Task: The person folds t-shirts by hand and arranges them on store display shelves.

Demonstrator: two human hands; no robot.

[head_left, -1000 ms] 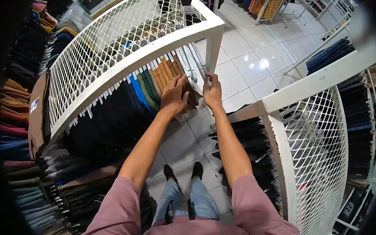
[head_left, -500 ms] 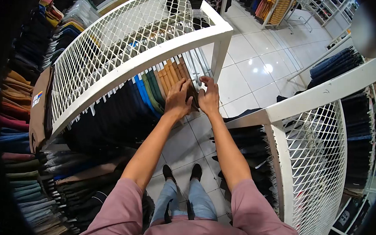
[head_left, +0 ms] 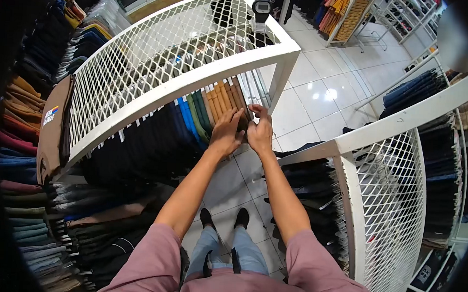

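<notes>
My left hand [head_left: 225, 133] lies against the brown folded garment [head_left: 241, 118] at the right end of the hanging row, fingers stretched out and thumb apart. Close beside it, my right hand [head_left: 260, 133] is closed, its fingers curled at the garment's outer edge; what they grip, if anything, is hidden. Bare hangers [head_left: 255, 88] hang just beyond my fingertips. Tan garments [head_left: 219, 99], a green garment [head_left: 198, 113] and a blue one [head_left: 187, 119] hang left of my hands, followed by many dark garments [head_left: 140, 144]. The white rack's mesh top [head_left: 159, 54] rises above the row.
A brown folded garment [head_left: 55, 122] hangs over the rack's left end. A watch-like device [head_left: 262, 7] sits at its far corner. Another white mesh rack [head_left: 343, 145] with dark clothes stands close on my right. Stacked clothes [head_left: 36, 242] line the left side. Tiled floor [head_left: 224, 179] lies below.
The view has shifted slightly, so the rack sits a little lower and further right. My right fingers have curled in more, and both hands stay at the brown garment.
</notes>
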